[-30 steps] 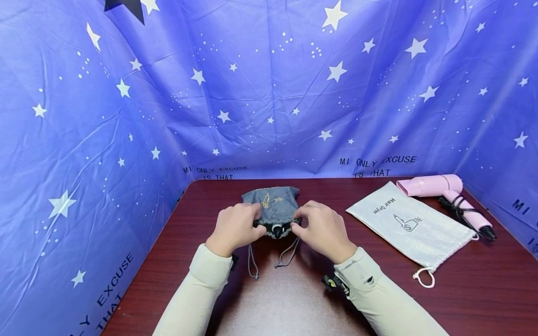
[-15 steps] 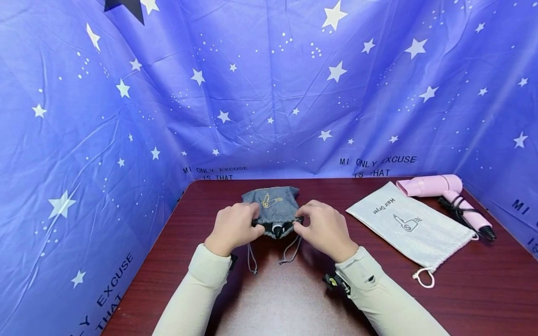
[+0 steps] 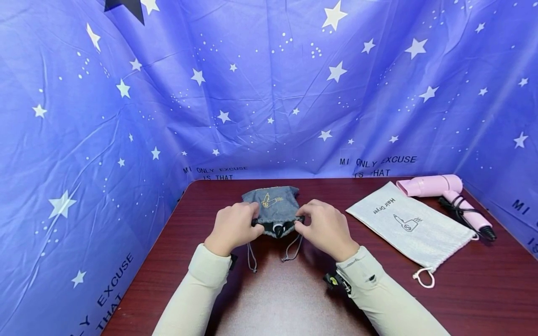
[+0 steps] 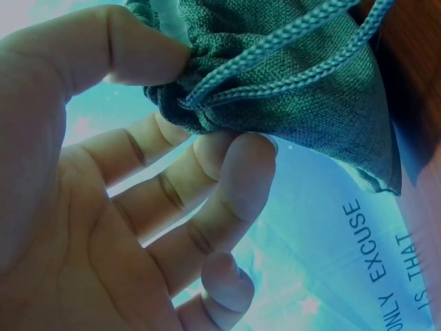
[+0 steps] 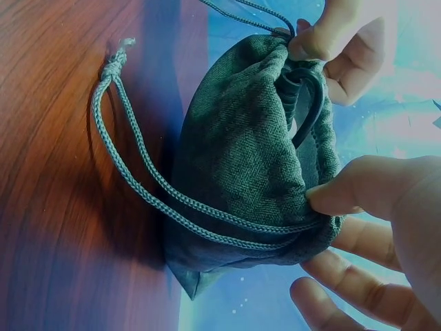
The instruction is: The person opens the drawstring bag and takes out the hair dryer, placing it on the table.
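Note:
A grey drawstring bag [image 3: 279, 210] with a yellow hair-dryer print lies on the table, its mouth facing me. My left hand [image 3: 235, 228] pinches the left edge of the gathered mouth between thumb and fingers. On the opposite edge, my right hand [image 3: 327, 228] pinches the rim the same way. The mouth is spread between them. Inside shows a black cable [image 5: 317, 103] with a ribbed black piece [image 3: 278, 230]; whatever it belongs to is hidden by the cloth. Knotted drawstrings [image 5: 117, 110] hang from both sides of the mouth.
To the right, a silvery-white drawstring pouch [image 3: 405, 228] printed "Hair Dryer" lies flat. A pink hair dryer [image 3: 433, 185], its black cord wrapped round the handle, lies against the pouch's far side. A blue star-patterned curtain [image 3: 269, 93] rises behind the dark red table [image 3: 201, 200].
My right hand has shifted slightly right, stretching the bag's mouth wider. The right drawstring has swung a little right and up. My left hand is nearly still.

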{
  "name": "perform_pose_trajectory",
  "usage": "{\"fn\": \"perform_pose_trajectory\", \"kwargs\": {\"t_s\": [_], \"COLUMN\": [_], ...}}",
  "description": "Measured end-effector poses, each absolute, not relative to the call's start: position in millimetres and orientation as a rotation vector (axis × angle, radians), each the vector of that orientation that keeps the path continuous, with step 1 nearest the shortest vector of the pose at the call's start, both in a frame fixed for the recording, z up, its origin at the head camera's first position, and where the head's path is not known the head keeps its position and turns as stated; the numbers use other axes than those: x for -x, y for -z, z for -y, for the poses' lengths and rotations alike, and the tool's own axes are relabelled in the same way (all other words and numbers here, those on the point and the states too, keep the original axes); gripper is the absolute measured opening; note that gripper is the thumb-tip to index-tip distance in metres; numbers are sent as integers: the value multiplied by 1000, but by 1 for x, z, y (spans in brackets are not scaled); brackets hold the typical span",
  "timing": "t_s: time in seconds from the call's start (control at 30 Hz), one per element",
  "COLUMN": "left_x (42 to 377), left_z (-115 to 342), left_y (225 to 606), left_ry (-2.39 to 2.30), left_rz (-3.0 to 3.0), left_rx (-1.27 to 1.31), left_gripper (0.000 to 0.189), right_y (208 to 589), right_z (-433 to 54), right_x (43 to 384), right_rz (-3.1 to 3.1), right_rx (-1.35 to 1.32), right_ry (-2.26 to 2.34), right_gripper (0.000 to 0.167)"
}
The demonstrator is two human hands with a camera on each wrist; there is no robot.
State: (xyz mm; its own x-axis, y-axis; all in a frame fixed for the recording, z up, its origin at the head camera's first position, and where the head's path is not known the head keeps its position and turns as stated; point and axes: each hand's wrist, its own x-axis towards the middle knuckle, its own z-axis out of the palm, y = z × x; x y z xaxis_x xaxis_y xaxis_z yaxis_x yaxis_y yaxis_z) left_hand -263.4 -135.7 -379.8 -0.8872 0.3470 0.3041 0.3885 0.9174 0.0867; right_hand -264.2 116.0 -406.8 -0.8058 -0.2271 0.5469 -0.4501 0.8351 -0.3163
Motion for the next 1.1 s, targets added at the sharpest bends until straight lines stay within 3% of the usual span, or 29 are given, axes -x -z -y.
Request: {"fn": "perform_pose_trajectory", "kwargs": {"t_s": [1.1], "left_x": [264], "left_z": [135], "left_y": [382], "left_ry": [197], "left_rz": [2779], "left_rx": [550], "left_gripper": [23], "right_y": [406], "right_z": [-118], "right_x": [265], "right_rz": [2523], "right_rx": [-478], "right_ry": [-618], "right_gripper": [14]}}
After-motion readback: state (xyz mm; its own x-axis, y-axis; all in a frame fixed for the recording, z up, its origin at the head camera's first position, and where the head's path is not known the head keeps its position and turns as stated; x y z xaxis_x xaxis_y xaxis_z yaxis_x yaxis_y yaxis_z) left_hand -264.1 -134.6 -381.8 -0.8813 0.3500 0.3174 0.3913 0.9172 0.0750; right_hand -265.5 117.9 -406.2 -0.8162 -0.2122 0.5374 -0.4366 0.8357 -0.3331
